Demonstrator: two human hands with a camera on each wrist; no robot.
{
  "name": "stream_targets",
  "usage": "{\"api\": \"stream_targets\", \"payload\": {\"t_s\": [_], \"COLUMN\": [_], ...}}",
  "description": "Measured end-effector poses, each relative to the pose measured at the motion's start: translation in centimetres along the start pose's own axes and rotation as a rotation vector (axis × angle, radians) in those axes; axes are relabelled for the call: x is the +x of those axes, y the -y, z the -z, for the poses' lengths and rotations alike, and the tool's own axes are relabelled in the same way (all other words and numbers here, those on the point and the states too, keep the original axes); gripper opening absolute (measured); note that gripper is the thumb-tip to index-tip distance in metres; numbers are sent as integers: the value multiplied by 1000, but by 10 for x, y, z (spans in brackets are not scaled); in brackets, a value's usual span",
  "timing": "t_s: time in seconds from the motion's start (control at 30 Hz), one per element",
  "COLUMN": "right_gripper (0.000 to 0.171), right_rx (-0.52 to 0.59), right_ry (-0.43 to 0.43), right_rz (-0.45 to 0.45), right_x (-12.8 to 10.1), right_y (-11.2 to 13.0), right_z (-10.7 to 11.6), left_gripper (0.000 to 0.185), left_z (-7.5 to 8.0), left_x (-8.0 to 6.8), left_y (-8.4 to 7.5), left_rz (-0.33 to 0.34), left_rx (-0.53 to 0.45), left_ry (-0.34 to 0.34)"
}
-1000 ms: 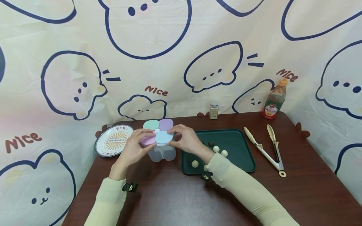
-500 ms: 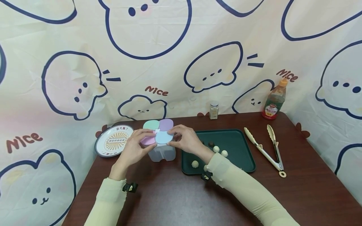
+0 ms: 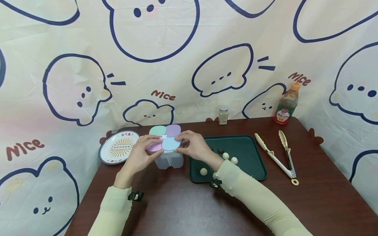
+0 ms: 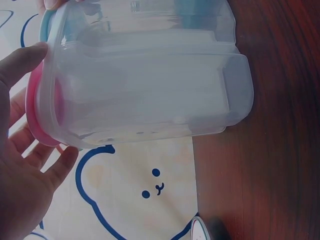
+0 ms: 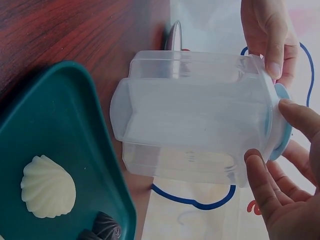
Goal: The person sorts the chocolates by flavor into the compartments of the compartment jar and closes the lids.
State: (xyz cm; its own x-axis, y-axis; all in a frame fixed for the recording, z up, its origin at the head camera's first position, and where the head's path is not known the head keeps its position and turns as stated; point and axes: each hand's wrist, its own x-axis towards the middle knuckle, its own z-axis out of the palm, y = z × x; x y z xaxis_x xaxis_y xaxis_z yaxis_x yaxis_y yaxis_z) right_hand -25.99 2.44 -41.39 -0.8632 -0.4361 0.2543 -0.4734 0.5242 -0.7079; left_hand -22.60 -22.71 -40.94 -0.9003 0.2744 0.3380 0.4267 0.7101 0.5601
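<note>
My left hand (image 3: 138,156) and right hand (image 3: 193,146) both grasp the lid rim of the clear container (image 3: 169,159), left of the green tray (image 3: 251,154) on the tabletop (image 3: 183,203). All four lids look closed; candies remain on tray.

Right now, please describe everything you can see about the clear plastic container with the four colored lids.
The container is clear plastic with four lobes, and looks empty. It stands upright on the brown table, between the round plate and the green tray. Four petal-shaped lids cover it: green, purple, pink and blue, all closed. The left hand holds the pink side; the right hand holds the blue side, fingers on the rim.
</note>
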Motion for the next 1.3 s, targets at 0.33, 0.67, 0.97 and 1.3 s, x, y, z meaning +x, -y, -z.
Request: {"api": "stream_targets", "payload": {"t_s": [0.33, 0.67, 0.97, 1.3], "right_gripper": [45, 45, 44, 44], "right_rx": [5, 21, 30, 17], "right_ry": [3, 0, -2, -5], "right_rz": [-7, -10, -16, -12], "right_x": [0, -1, -1, -1], "right_y": [0, 0, 1, 1], "right_z": [0, 0, 2, 3], "left_gripper": [40, 40, 40, 40], "left_z": [-1, 0, 1, 1], "left_x": [0, 0, 0, 0], "left_y": [1, -1, -2, -3], "left_rz": [-10, -8, -9, -6], "left_rx": [3, 9, 9, 15], "left_ry": [-6, -7, -8, -11]}}
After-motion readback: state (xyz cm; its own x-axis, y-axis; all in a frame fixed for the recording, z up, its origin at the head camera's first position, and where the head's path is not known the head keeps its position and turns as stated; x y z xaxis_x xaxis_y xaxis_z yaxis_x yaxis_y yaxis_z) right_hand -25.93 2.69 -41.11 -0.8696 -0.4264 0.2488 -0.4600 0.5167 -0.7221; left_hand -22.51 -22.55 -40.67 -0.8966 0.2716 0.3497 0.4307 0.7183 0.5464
